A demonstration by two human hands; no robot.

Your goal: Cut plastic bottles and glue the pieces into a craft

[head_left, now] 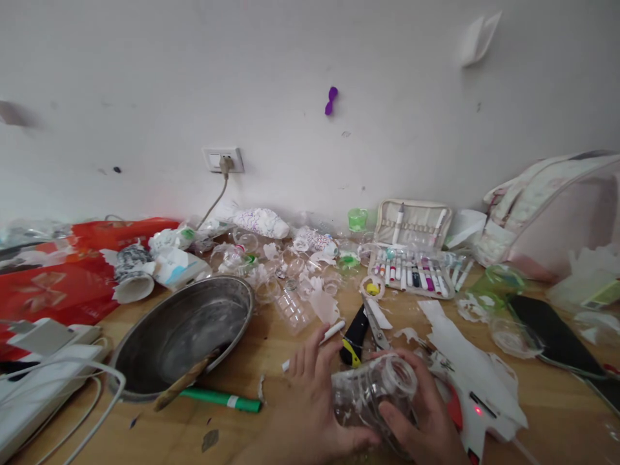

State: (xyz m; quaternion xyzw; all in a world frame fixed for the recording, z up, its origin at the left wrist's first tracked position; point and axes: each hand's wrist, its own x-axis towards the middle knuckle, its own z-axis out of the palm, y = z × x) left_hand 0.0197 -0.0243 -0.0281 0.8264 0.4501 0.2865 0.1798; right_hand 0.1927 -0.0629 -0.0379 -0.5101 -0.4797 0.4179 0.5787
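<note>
A clear plastic bottle (375,394) with an open, ridged neck lies tilted between my hands, its mouth toward the upper right. My right hand (429,413) grips it, thumb across the near side and fingers behind. Against the bottle's left end is my left hand (310,400), its thumb below and its fingers raised and loosely bent. Just beyond the bottle lie metal scissors (375,325) and a black-and-yellow handled tool (354,339). A white hot glue gun (477,413) with a lit red light is beside my right hand, partly under torn white paper (465,342).
A metal basin (181,336) stands left, with a wooden stick (186,381) and green tube (227,399) by it. Cut plastic pieces (293,310) clutter the back. A marker case (411,271), phone (555,332) and backpack (557,213) are right; a power strip (43,387) is left.
</note>
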